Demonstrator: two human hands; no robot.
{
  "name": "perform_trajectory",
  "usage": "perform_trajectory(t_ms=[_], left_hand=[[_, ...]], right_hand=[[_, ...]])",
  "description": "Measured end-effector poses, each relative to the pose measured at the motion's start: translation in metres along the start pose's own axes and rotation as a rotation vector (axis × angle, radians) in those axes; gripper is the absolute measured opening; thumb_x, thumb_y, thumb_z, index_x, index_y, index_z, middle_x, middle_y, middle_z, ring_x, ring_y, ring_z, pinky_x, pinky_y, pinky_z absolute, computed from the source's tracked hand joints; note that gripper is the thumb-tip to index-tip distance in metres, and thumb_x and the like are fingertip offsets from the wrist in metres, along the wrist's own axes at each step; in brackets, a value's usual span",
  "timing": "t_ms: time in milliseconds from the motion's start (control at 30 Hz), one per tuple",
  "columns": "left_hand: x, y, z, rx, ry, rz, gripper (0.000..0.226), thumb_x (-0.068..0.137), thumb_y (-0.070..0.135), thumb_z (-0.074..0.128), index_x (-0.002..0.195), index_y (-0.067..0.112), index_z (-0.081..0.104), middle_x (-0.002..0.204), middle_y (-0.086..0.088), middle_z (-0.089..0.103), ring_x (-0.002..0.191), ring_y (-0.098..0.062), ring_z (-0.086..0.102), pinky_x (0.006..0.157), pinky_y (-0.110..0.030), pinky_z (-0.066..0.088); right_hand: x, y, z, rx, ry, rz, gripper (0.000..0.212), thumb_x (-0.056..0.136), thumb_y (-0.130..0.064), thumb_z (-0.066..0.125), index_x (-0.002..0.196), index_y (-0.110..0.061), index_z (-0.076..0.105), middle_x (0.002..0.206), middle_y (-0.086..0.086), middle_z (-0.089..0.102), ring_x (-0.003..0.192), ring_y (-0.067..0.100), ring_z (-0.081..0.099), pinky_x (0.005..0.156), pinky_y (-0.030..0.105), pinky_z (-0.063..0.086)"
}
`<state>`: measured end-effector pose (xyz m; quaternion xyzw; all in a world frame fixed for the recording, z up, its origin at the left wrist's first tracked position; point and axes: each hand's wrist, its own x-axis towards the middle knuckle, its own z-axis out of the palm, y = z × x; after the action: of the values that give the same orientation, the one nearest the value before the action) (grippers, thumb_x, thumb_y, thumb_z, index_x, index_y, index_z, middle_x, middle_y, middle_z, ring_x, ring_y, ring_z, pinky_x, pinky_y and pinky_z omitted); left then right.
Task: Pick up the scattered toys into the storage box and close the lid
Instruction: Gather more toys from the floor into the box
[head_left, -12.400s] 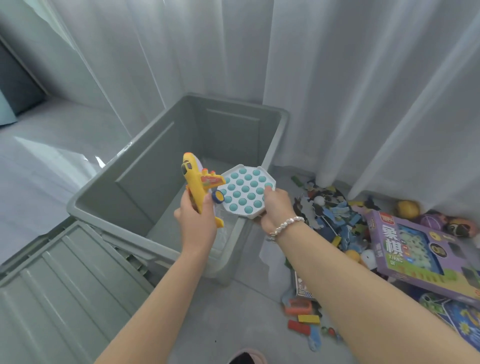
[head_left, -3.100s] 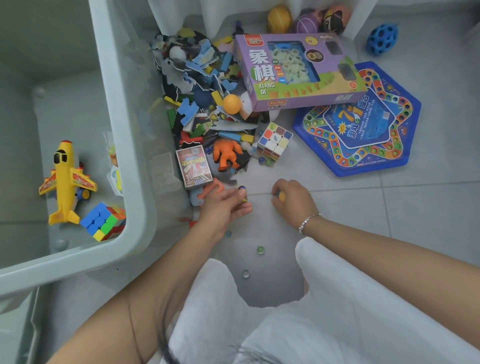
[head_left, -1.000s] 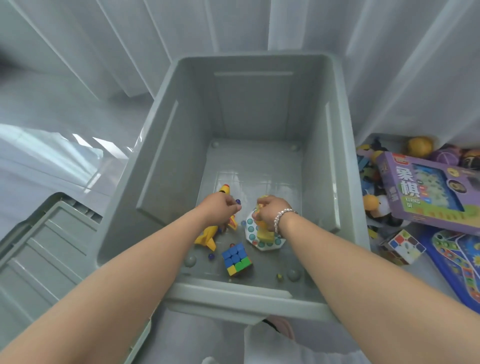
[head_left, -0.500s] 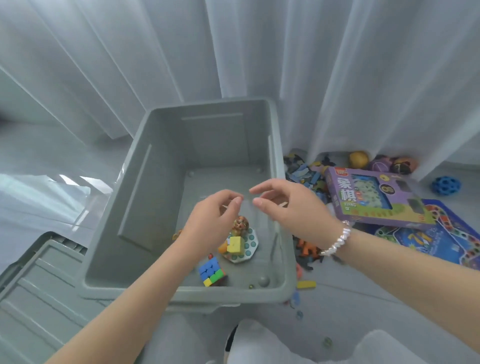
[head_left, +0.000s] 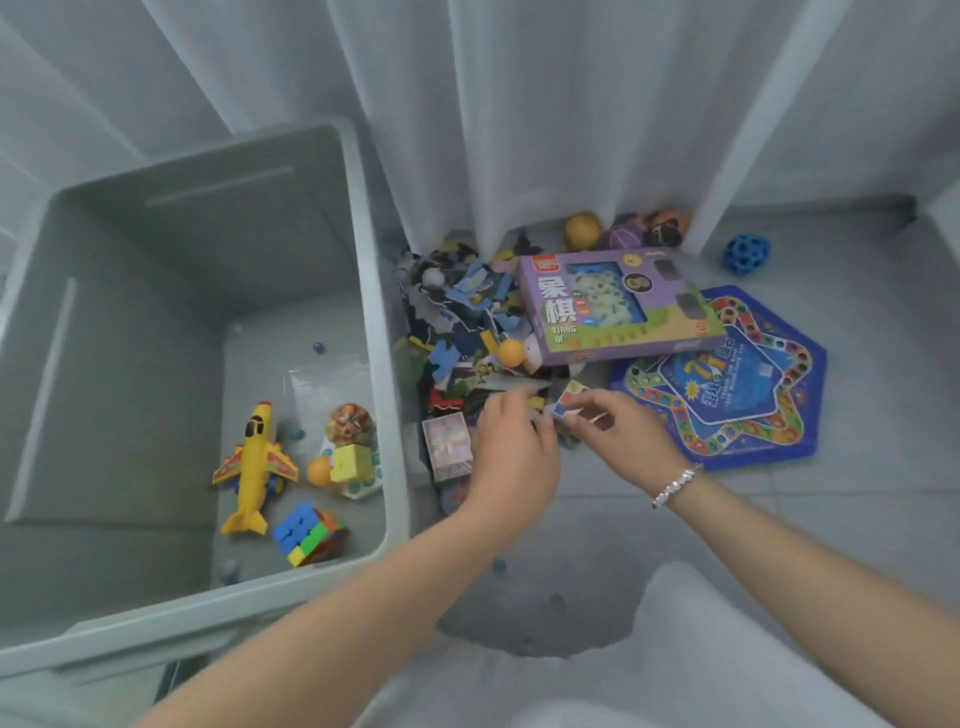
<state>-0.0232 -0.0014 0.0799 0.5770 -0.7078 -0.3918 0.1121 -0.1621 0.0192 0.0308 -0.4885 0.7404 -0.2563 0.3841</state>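
The grey-green storage box (head_left: 372, 312) stands open at the left. It holds a yellow toy plane (head_left: 254, 467), a colour cube (head_left: 306, 532), a yellow cube (head_left: 350, 462), a patterned ball (head_left: 349, 423) and an orange ball (head_left: 318, 471). To its right lies a pile of puzzle pieces (head_left: 457, 322). My right hand (head_left: 618, 434) pinches a white-edged puzzle cube (head_left: 569, 399) at the pile's near edge. My left hand (head_left: 514, 452) hangs palm-down over the pile next to a small card box (head_left: 447, 449); what lies under it is hidden.
A purple chess box (head_left: 613, 306) rests on a blue hexagonal game board (head_left: 727, 384). Several balls (head_left: 584, 231) and a blue holed ball (head_left: 746, 253) lie by the white curtain (head_left: 519, 130). Marbles (head_left: 498, 565) dot the floor near my knees.
Both hands have left the box and come down to the right onto the toy pile. The right hand now has the white-edged cube. My view has swung right and down.
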Motion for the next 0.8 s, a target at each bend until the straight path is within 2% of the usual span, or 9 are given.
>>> perform_trajectory(t_ms=[100, 167, 267, 400, 533, 600, 667, 733, 800], left_hand=[[0.009, -0.02, 0.037, 0.083, 0.06, -0.112, 0.034, 0.096, 0.026, 0.043, 0.129, 0.016, 0.042, 0.131, -0.005, 0.042, 0.125, -0.023, 0.037, 0.102, -0.039, 0.032], [0.018, -0.033, 0.054, 0.045, 0.078, -0.205, 0.035, 0.096, 0.026, 0.044, 0.129, 0.015, 0.041, 0.137, -0.008, 0.039, 0.129, -0.027, 0.034, 0.105, -0.042, 0.03], [0.036, -0.056, 0.064, 0.031, 0.113, -0.282, 0.041, 0.096, 0.028, 0.046, 0.134, 0.014, 0.039, 0.14, -0.009, 0.037, 0.129, -0.028, 0.034, 0.104, -0.041, 0.03], [0.055, -0.088, 0.076, 0.077, 0.116, -0.268, 0.054, 0.096, 0.03, 0.047, 0.145, 0.017, 0.029, 0.151, -0.009, 0.024, 0.137, -0.028, 0.024, 0.109, -0.043, 0.027], [0.066, -0.107, 0.087, 0.153, -0.023, -0.202, 0.06, 0.095, 0.039, 0.046, 0.148, 0.033, 0.018, 0.158, -0.003, 0.007, 0.141, -0.029, 0.012, 0.11, -0.057, 0.025], [0.069, -0.109, 0.087, 0.237, -0.05, -0.157, 0.057, 0.092, 0.043, 0.049, 0.144, 0.033, 0.028, 0.154, -0.007, 0.015, 0.136, -0.031, 0.019, 0.11, -0.049, 0.026], [0.068, -0.107, 0.086, 0.234, -0.067, -0.144, 0.05, 0.086, 0.042, 0.059, 0.132, 0.031, 0.041, 0.144, -0.009, 0.027, 0.128, -0.031, 0.026, 0.106, -0.042, 0.03], [0.061, -0.106, 0.087, 0.28, -0.117, -0.1, 0.046, 0.081, 0.037, 0.065, 0.12, 0.027, 0.042, 0.135, -0.009, 0.032, 0.123, -0.03, 0.03, 0.1, -0.041, 0.034], [0.055, -0.109, 0.091, 0.388, -0.17, -0.009, 0.049, 0.082, 0.028, 0.065, 0.123, 0.024, 0.039, 0.13, -0.01, 0.036, 0.12, -0.031, 0.034, 0.097, -0.039, 0.038]], right_hand=[[-0.002, 0.031, 0.013, -0.043, -0.034, 0.063, 0.022, 0.086, -0.026, 0.062, 0.106, -0.018, 0.065, 0.103, 0.001, 0.065, 0.076, 0.008, 0.056, 0.067, 0.019, 0.041], [-0.002, 0.048, 0.02, -0.086, -0.047, 0.097, 0.027, 0.086, -0.028, 0.061, 0.112, -0.021, 0.063, 0.109, 0.003, 0.059, 0.08, 0.01, 0.054, 0.07, 0.021, 0.041], [0.004, 0.067, 0.031, -0.163, -0.016, 0.115, 0.04, 0.086, -0.03, 0.061, 0.125, -0.023, 0.055, 0.121, 0.006, 0.049, 0.105, 0.022, 0.053, 0.088, 0.029, 0.045], [0.019, 0.07, 0.034, -0.3, 0.047, 0.11, 0.058, 0.085, -0.032, 0.063, 0.137, -0.029, 0.04, 0.139, 0.008, 0.03, 0.125, 0.027, 0.031, 0.099, 0.033, 0.036], [0.045, 0.071, 0.035, -0.371, -0.053, 0.12, 0.065, 0.085, -0.036, 0.061, 0.143, -0.031, 0.03, 0.153, 0.006, 0.016, 0.137, 0.032, 0.016, 0.11, 0.039, 0.024], [0.053, 0.073, 0.037, -0.371, -0.073, 0.08, 0.063, 0.085, -0.034, 0.062, 0.141, -0.028, 0.034, 0.149, 0.007, 0.026, 0.136, 0.032, 0.022, 0.109, 0.038, 0.026], [0.056, 0.073, 0.037, -0.371, -0.014, 0.049, 0.055, 0.081, -0.032, 0.067, 0.13, -0.024, 0.044, 0.133, 0.007, 0.044, 0.125, 0.03, 0.037, 0.099, 0.036, 0.035], [0.053, 0.07, 0.038, -0.374, 0.029, 0.076, 0.05, 0.078, -0.029, 0.07, 0.121, -0.022, 0.048, 0.121, 0.008, 0.049, 0.114, 0.028, 0.045, 0.09, 0.036, 0.044], [0.047, 0.068, 0.042, -0.362, 0.042, 0.104, 0.051, 0.076, -0.028, 0.072, 0.119, -0.021, 0.046, 0.12, 0.009, 0.048, 0.107, 0.027, 0.051, 0.083, 0.034, 0.048]])
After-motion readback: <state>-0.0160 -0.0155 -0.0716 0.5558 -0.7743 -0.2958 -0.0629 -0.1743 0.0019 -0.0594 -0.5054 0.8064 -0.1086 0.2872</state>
